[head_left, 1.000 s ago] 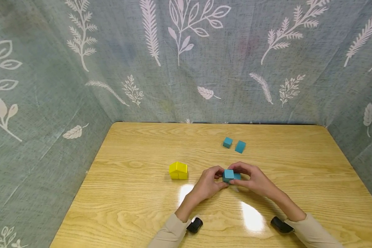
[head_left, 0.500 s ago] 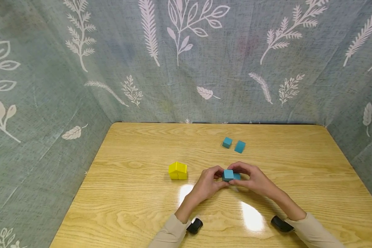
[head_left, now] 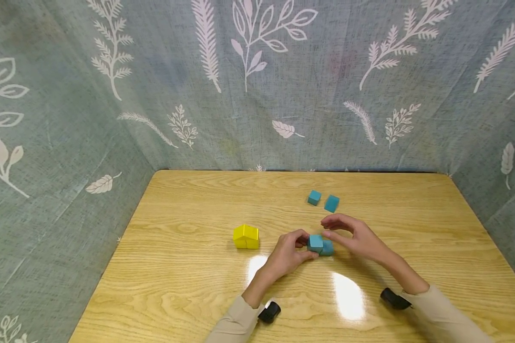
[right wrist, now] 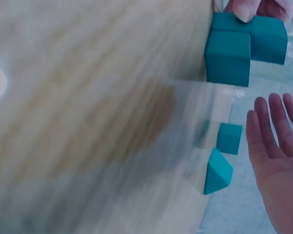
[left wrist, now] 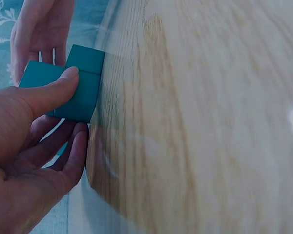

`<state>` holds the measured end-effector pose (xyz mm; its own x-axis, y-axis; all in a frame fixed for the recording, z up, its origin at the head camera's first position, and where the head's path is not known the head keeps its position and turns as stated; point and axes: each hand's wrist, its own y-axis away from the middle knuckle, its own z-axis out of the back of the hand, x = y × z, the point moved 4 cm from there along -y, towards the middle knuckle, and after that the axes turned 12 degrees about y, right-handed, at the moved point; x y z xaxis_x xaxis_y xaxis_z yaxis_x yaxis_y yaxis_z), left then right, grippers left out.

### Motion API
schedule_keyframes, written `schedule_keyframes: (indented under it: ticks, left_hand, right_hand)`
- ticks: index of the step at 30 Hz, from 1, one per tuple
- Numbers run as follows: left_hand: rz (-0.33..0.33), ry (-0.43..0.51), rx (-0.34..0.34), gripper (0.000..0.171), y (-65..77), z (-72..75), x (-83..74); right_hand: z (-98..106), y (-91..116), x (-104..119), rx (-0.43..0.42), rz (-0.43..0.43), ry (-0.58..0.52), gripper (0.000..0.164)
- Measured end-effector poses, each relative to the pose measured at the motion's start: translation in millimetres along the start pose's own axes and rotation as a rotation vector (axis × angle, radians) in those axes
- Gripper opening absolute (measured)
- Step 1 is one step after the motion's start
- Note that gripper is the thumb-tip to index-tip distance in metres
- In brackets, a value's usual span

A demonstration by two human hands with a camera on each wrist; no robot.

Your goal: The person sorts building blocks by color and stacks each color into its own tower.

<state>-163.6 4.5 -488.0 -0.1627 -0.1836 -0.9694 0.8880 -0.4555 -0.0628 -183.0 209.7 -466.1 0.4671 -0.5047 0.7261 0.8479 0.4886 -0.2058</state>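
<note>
My left hand pinches a small stack of blue cubes between thumb and fingers. An upper cube rests on a lower one, which the left thumb partly covers in the left wrist view. Against the lower cube, on the right, a third blue cube stands on the table. My right hand hovers just right of these cubes, holding nothing, its fingers extended in the right wrist view.
Behind the hands lie a loose blue cube and a blue triangular block. To the left on the wooden table stands a yellow house-shaped group of blocks. Leaf-patterned cloth hangs along the table's back and sides.
My right hand has let go of the blue cubes and moved up and to the right, uncovering the third cube. My left hand keeps its place on the stack.
</note>
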Motion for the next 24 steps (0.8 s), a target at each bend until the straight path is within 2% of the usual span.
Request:
schedule_keyframes:
  ticks: [12,24]
  left_hand:
    - [0.010,0.019,-0.008,0.028,0.2,-0.7,2.7]
    - [0.012,0.018,-0.017,0.029,-0.5,-0.8,3.3]
  right_hand:
    - [14,-25,-11,-0.100,0.055,0.109,0.025]
    - [16,-56,-19,-0.138,0.030,0.195,0.028]
